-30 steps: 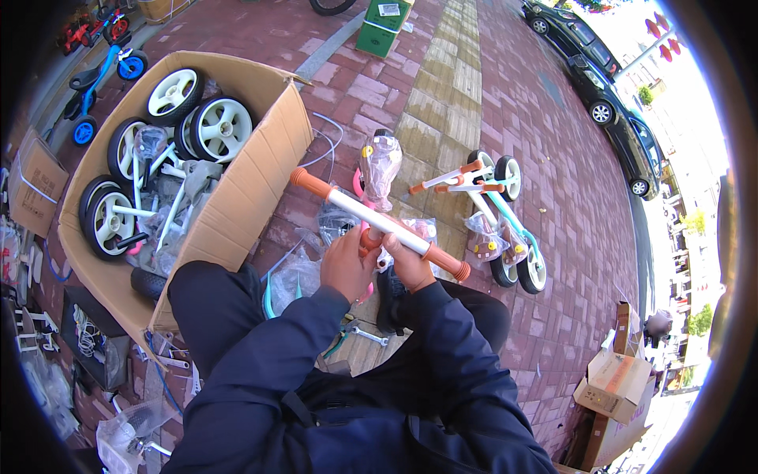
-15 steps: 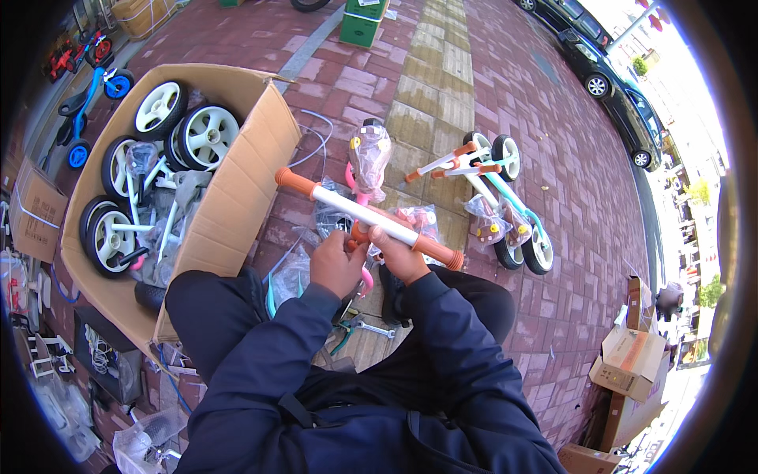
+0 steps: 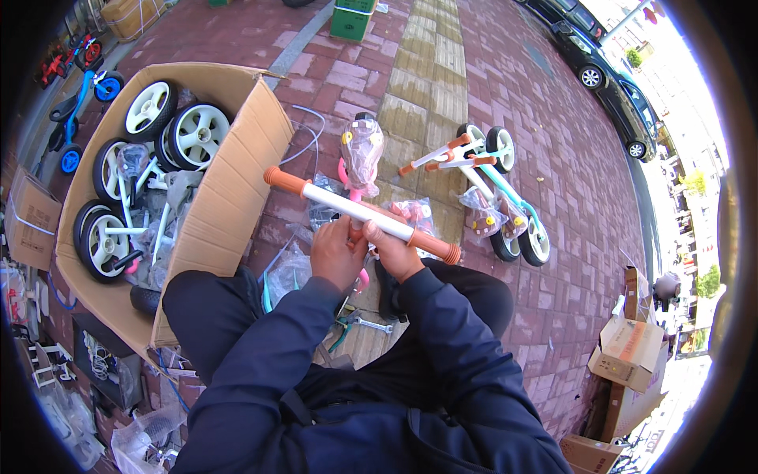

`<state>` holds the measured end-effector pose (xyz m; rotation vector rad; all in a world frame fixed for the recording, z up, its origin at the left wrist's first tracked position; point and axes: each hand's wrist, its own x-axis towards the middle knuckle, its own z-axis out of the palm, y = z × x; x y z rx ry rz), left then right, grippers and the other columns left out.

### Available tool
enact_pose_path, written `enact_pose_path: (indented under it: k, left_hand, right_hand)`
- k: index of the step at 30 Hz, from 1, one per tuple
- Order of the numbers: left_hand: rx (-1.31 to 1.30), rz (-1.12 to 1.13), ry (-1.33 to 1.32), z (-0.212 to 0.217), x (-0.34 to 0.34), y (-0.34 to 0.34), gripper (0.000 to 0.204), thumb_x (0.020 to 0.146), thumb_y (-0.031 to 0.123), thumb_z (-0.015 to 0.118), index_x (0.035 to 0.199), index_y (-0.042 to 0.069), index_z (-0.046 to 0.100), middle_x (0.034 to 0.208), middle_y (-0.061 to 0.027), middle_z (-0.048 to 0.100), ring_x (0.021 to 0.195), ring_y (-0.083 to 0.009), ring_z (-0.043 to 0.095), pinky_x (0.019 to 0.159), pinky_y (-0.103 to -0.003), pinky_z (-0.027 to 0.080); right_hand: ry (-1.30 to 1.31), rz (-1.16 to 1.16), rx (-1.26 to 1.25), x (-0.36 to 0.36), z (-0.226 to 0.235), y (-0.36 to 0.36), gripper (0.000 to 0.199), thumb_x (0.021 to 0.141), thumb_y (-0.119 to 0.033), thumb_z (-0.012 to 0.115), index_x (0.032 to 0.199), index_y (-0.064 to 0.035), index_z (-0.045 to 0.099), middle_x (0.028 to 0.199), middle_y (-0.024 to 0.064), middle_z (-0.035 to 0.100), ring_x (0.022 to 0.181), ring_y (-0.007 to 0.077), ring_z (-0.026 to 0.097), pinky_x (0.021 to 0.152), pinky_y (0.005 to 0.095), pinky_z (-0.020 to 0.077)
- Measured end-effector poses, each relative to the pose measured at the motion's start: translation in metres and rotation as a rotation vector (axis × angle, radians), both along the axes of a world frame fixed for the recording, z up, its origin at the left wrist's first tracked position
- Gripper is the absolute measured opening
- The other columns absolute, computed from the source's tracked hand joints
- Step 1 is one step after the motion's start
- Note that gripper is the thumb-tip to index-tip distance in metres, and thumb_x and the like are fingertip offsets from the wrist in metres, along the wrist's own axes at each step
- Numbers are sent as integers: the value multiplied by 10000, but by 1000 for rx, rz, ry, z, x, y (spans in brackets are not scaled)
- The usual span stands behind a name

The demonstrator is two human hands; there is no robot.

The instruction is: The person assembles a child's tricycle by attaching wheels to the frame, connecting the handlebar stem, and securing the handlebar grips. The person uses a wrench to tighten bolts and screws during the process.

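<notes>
A white handlebar [image 3: 343, 205] with ribbed orange grips slants across in front of me, its left end farther away. My right hand [image 3: 397, 253] is closed round it from below, the thumb pressed near the middle of the bar. My left hand [image 3: 336, 254] is closed at the bar's middle underside, fingers bunched at a small orange part; the fingertips are partly hidden. Beyond the bar stands a pink piece with a plastic-wrapped seat [image 3: 362, 154]. Between my legs lie a wrench [image 3: 373, 325] and green-handled pliers [image 3: 340, 335].
At left stands an open cardboard box [image 3: 234, 174] of white wheels and frame parts. A turquoise balance bike [image 3: 505, 193] lies on the paving at right. Farther off are a blue bike [image 3: 75, 118], a green box [image 3: 350, 24], stacked cartons [image 3: 628, 352] and parked cars [image 3: 591, 75].
The whole view has shifted slightly, and the handlebar sits a little farther left in it. Both hands keep hold; the left fingers have moved up slightly at the bar's underside.
</notes>
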<state>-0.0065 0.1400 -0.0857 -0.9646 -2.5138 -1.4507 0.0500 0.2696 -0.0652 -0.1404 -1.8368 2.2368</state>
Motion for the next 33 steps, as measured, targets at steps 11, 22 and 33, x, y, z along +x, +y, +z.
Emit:
enact_pose_path:
  k: [11, 22, 33]
  left_hand:
    - [-2, -10, -38, -22, 3, -5, 387, 808, 141, 768, 1130, 49, 574, 906, -133, 650, 899, -363, 630, 780, -464, 499]
    - [-67, -215, -507, -73, 20, -6, 654, 787, 207, 797, 1339, -8, 521, 1223, -226, 611, 1143, -385, 601, 978, -448, 486]
    - [-250, -312, -533, -116, 19, -7, 372, 822, 310, 768, 1107, 91, 673, 1096, -150, 682, 1093, -383, 602, 944, -486, 475]
  right_hand:
    - [-32, -46, 19, -1, 4, -2, 594, 925, -412, 734, 1305, 28, 607, 1085, 60, 678, 1006, 147, 614, 926, 329, 501]
    - [-285, -103, 145, 19, -15, 24, 294, 935, -202, 726, 1141, -11, 638, 998, 19, 634, 929, 128, 589, 841, 300, 479]
    - [-481, -63, 399, 23, 0, 28, 296, 963, -194, 677, 1140, 41, 641, 955, 72, 697, 885, 144, 641, 818, 306, 509]
